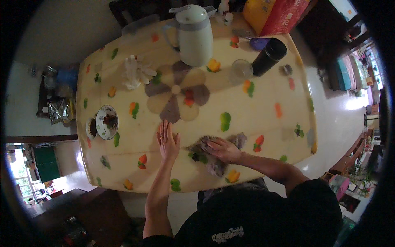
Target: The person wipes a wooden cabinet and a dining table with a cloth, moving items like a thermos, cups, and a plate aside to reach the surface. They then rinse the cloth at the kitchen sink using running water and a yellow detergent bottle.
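My left hand (167, 139) lies flat on the fruit-patterned tablecloth (203, 123), just below the flower-shaped pattern, with nothing held in it. To its right, my right hand (222, 150) presses on a crumpled greyish cloth (217, 168), its fingers bent over one bunched part. The cloth spreads on both sides of the hand, near the table's front edge. What lies beneath the right palm is hidden.
A thermos jug (196, 40) stands at the back, with white gloves (135, 72) to its left. Two dishes with dark food, one a patterned plate (107, 129), sit at left. A clear glass (242, 70), a black bottle (266, 60) and a red-yellow box (276, 15) occupy the back right.
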Demonstrator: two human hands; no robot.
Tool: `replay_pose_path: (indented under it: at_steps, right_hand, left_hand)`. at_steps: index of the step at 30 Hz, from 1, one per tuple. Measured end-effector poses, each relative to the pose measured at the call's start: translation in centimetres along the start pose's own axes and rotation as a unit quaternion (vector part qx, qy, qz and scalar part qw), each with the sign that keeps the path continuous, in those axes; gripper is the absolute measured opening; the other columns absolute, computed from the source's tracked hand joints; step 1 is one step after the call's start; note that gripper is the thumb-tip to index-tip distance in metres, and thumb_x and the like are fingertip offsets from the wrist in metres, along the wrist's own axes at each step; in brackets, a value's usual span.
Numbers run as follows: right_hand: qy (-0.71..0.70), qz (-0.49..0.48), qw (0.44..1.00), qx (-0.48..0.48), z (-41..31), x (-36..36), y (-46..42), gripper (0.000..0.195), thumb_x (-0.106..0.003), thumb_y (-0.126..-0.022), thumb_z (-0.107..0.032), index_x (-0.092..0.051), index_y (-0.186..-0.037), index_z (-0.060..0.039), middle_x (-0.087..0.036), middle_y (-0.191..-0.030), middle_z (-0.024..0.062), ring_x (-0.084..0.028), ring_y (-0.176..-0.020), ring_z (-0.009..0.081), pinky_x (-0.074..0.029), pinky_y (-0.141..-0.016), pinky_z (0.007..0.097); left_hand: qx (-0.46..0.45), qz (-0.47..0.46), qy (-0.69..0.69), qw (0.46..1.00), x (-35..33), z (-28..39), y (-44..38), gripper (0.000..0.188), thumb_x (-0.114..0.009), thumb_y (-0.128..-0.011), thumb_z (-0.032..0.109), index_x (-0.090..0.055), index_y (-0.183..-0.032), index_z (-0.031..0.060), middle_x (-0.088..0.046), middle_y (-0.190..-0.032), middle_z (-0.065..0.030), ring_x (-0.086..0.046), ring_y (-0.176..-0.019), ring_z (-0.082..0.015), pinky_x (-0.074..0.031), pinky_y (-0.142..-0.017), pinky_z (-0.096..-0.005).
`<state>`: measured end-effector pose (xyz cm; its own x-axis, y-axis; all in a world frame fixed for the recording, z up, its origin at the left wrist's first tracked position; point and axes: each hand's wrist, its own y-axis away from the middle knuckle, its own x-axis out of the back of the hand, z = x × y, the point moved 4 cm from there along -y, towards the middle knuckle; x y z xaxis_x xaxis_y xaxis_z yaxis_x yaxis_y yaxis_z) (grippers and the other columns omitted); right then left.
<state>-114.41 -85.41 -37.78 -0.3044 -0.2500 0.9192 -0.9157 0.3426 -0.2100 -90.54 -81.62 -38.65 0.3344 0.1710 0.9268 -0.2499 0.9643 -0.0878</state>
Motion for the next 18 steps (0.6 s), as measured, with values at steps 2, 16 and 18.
replay_pose_path:
  at_steps: [2,16,18]
  right_hand:
    - [-0.066,-0.016,0.997,0.046,0.5,0.2,1.0,0.03,-0.05,-0.083,-0.018,-0.058,-0.11,-0.0094,-0.049,-0.126,0.0105,-0.048,-0.112,0.0311,-0.038,-0.099,0.0366]
    - [0.053,0.001,0.989,-0.137,7.8,-0.6,-16.6,0.043,-0.055,-0.082,-0.022,-0.051,-0.121,-0.0036,-0.04,-0.132,0.0156,-0.038,-0.123,0.0326,-0.033,-0.102,0.0425]
    - [0.015,0.042,0.997,-0.058,3.1,-4.5,-12.1,0.045,-0.058,-0.08,-0.024,-0.051,-0.121,-0.0065,-0.041,-0.132,0.0161,-0.038,-0.123,0.0325,-0.032,-0.103,0.0441]
  left_hand:
    - [0.001,-0.001,-0.005,1.0,-0.4,-0.6,0.2,0.058,-0.055,-0.087,0.026,-0.033,-0.136,0.0051,-0.03,-0.145,-0.01,-0.024,-0.135,-0.0272,-0.017,-0.109,-0.045]
    - [0.031,0.033,0.094,0.995,0.9,-0.3,0.2,0.048,-0.048,-0.09,0.015,-0.034,-0.135,0.0055,-0.03,-0.144,-0.012,-0.027,-0.133,-0.0289,-0.016,-0.109,-0.0459]
    - [0.002,0.105,0.159,0.982,1.7,-0.6,1.1,0.045,-0.048,-0.09,0.012,-0.036,-0.134,0.0057,-0.032,-0.143,-0.0127,-0.028,-0.133,-0.0293,-0.017,-0.109,-0.0459]
